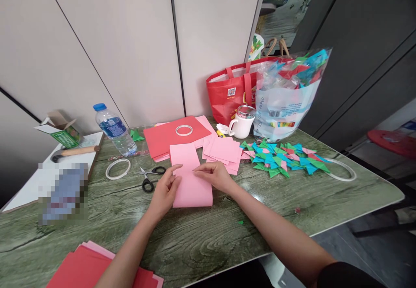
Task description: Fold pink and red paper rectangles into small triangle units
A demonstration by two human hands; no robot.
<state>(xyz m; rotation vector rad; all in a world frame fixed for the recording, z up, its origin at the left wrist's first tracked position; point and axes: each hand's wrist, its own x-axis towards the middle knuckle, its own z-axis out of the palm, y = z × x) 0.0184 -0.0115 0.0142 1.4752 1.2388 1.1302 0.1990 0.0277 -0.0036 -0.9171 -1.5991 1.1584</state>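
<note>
A sheet of pink paper (191, 192) lies in front of me, its near edge bent in a soft curve as if folded over. At its left side is my left hand (165, 188), thumb and forefinger apart over the sheet with nothing between them. My right hand (216, 175) reaches in from the right, thumb and fingers pinched together on the paper near its middle. Black-handled scissors (149, 177) lie with blades parted just left of my left hand. Behind my right hand are several small pink paper pieces (225, 149).
Red sheets (172, 138) with a tape roll (183, 130) lie behind. Around stand a water bottle (113, 130), white mug (243, 125), red bag (224, 93) and plastic bag (279, 106). Folded paper pieces (276, 156) spread rightward. A hammer (78, 150) and red stack (81, 266) are left.
</note>
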